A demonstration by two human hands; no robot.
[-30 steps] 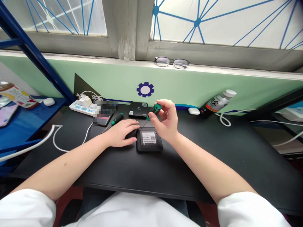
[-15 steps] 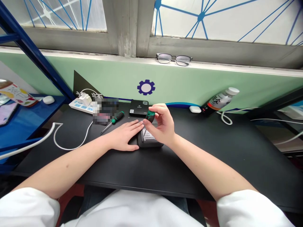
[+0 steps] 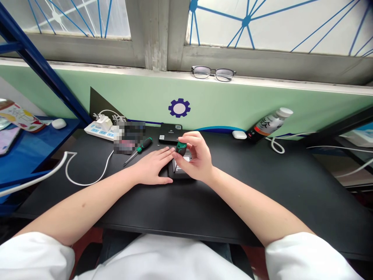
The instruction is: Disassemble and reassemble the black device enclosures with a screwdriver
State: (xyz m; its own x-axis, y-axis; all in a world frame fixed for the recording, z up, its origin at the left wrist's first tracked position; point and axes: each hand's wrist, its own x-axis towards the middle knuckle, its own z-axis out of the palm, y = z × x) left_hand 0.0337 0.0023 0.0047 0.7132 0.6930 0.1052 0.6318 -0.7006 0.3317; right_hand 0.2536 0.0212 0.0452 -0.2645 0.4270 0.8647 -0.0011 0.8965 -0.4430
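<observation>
My right hand [image 3: 194,159] pinches the green-and-black handle of a small screwdriver [image 3: 180,148], held nearly upright with its tip down on a small black device [image 3: 186,157] lying on the black table [image 3: 204,202]. The hand covers most of the device. My left hand [image 3: 153,166] lies flat on the table with fingers stretched out, touching the device's left edge. A second green-handled screwdriver [image 3: 138,149] lies on the table behind my left hand.
Behind the device lies a flat black box [image 3: 169,135]. A white power strip [image 3: 99,131] and white cable [image 3: 72,171] sit at the left. An earbud case [image 3: 239,135] and a bottle [image 3: 269,123] lie at the back right. Glasses [image 3: 213,72] rest on the sill.
My right hand has brought the screwdriver down and leftward from above the device onto it, now covering its label. My left hand shifted slightly toward the device's edge.
</observation>
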